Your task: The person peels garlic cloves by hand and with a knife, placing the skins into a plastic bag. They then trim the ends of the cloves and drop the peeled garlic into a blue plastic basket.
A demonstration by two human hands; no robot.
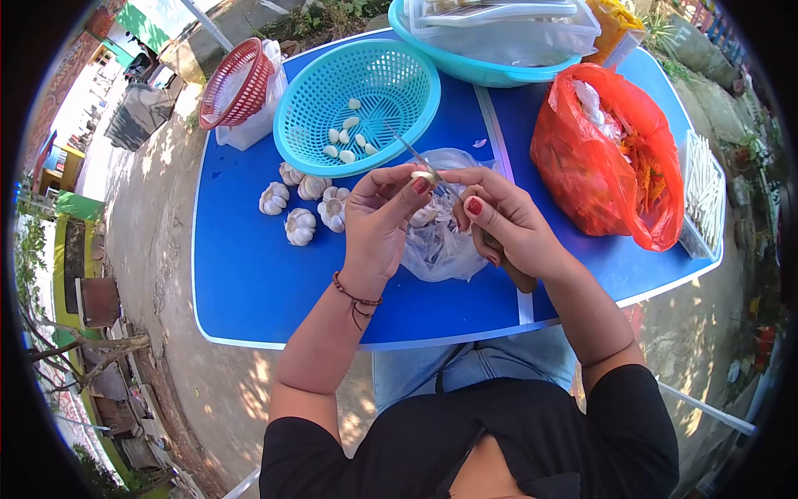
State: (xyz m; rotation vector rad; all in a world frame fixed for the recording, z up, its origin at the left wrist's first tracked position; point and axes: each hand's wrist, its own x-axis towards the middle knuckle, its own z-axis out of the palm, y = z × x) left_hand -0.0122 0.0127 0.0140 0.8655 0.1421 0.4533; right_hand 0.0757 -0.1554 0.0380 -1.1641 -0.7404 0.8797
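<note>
My left hand [384, 214] pinches a garlic clove [424, 177] between thumb and fingers. In my right hand [509, 218] is a knife [440, 183], its blade up against the clove and its brown handle [515, 268] showing below the palm. Beneath both hands lies a clear plastic bag [440, 254] with garlic skins on it, partly hidden by my fingers. Several whole garlic bulbs [300, 226] sit to the left of my left hand. Beyond them, a turquoise basket [357, 71] holds several peeled white cloves [347, 155].
On the blue table [249, 308], a red plastic bag [573, 166] stands right, beside a container of white sticks [705, 187]. At the back are a larger turquoise basin [499, 76] with clear plastic boxes and a yellow packet [617, 33]. A small red basket [235, 83] sits at the far left.
</note>
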